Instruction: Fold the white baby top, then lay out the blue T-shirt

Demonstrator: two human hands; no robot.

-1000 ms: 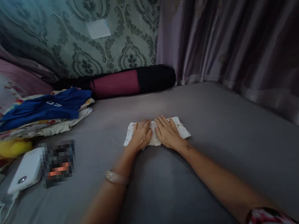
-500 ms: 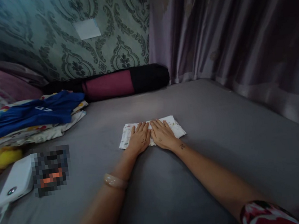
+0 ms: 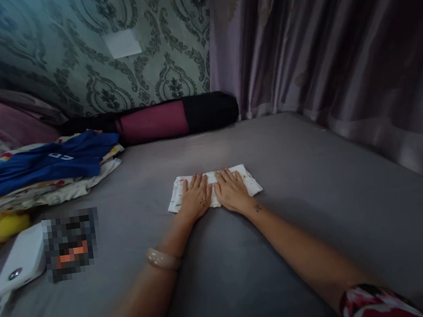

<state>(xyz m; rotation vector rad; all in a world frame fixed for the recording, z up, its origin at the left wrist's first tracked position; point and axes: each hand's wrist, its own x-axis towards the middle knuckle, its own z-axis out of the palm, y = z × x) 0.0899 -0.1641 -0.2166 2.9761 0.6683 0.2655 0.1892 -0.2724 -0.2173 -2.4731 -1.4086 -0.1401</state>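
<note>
A folded white cloth point(image 3: 252, 182) with small coloured prints lies flat on the grey bed sheet point(image 3: 224, 260). My left hand point(image 3: 195, 197) rests palm down on its left half, fingers stretched forward. On the right half lies my right hand point(image 3: 231, 189), also flat, with its fingers extended. A narrow strip of cloth shows between the two hands. The palms hide much of the cloth's middle, and I cannot tell what kind of garment or cloth it is.
Blue clothing point(image 3: 54, 165) tops a pile at the left. Nearer are a yellow item point(image 3: 2, 227), a white power bank point(image 3: 21, 261) with a cable, and a pixelated object point(image 3: 71, 245). A black and maroon roll point(image 3: 153, 122) lies along the wall; curtains point(image 3: 297, 40) hang right.
My hands have moved slightly apart, widening the strip of cloth that shows between them. Both stay flat on the cloth, which lies in nearly the same place.
</note>
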